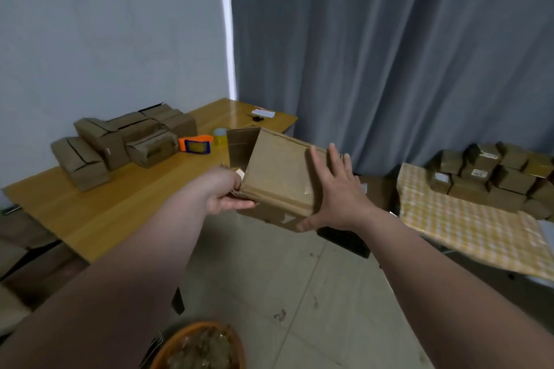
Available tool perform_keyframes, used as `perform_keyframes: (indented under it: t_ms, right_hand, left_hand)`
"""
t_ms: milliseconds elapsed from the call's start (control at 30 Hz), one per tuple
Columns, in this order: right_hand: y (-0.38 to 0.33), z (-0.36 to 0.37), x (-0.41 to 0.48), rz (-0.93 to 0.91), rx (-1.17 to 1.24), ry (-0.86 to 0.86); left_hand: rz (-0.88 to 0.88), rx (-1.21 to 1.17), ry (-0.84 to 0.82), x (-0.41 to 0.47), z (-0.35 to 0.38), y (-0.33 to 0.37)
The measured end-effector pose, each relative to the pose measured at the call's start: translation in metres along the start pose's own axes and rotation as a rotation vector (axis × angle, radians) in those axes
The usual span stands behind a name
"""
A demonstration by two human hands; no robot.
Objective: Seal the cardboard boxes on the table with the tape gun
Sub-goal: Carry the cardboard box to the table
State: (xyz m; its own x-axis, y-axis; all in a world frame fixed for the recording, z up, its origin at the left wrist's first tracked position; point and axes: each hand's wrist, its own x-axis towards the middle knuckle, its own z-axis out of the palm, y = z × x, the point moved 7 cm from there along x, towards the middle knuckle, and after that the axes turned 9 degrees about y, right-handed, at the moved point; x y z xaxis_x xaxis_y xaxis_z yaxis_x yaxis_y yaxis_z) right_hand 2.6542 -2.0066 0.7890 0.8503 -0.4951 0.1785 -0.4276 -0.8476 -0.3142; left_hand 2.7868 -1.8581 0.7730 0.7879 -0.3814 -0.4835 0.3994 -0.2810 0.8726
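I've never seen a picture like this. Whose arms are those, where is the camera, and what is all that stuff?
There is no machine here. The camera sits on a person's head and looks forward and down, so you see their own two arms. The left hand grips one edge of a cardboard box, and the right hand lies flat and open against its side. The box is held up in the air. On the wooden table lie a pile of boxes, an orange and blue tape gun and a tape roll. To the right, more boxes sit on a checked cloth.
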Motion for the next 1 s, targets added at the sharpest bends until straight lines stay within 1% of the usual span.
perform_keyframes:
  t_ms: [100, 267, 367, 500, 567, 700, 733, 833, 900, 967, 1000]
  right_hand:
    - [0.021, 0.009, 0.047, -0.019, -0.007, -0.041]
    - [0.055, 0.024, 0.121, -0.092, 0.084, -0.019]
    - [0.077, 0.036, 0.165, -0.15, 0.148, -0.008]
    - [0.12, 0.042, 0.232, -0.196, 0.238, 0.008]
    - [0.147, 0.041, 0.269, -0.188, 0.3, -0.011]
    - [0.205, 0.04, 0.347, -0.089, 0.423, -0.077]
    - [0.216, 0.04, 0.366, -0.062, 0.472, -0.087]
    - [0.236, 0.048, 0.413, 0.013, 0.668, -0.135]
    - [0.241, 0.058, 0.436, 0.049, 0.867, -0.189]
    - [0.24, 0.073, 0.459, 0.077, 1.017, -0.259]
    - [0.237, 0.08, 0.47, 0.093, 1.048, -0.292]
  left_hand:
    - [0.008, 0.054, -0.008, 0.035, 0.015, 0.023]
    - [0.034, 0.1, 0.014, 0.1, 0.048, 0.049]
    - [0.004, 0.108, 0.055, 0.14, 0.068, 0.061]
    - [0.026, 0.113, 0.128, 0.196, 0.104, 0.087]
    - [0.021, 0.104, 0.153, 0.22, 0.124, 0.104]
    - [0.018, 0.001, 0.131, 0.271, 0.154, 0.136]
    - [0.023, -0.031, 0.166, 0.285, 0.157, 0.142]
    - [0.014, -0.071, 0.355, 0.324, 0.151, 0.148]
    - [-0.005, -0.07, 0.466, 0.344, 0.143, 0.147]
    - [-0.02, -0.112, 0.516, 0.363, 0.135, 0.145]
    - [-0.025, -0.143, 0.521, 0.373, 0.132, 0.145]
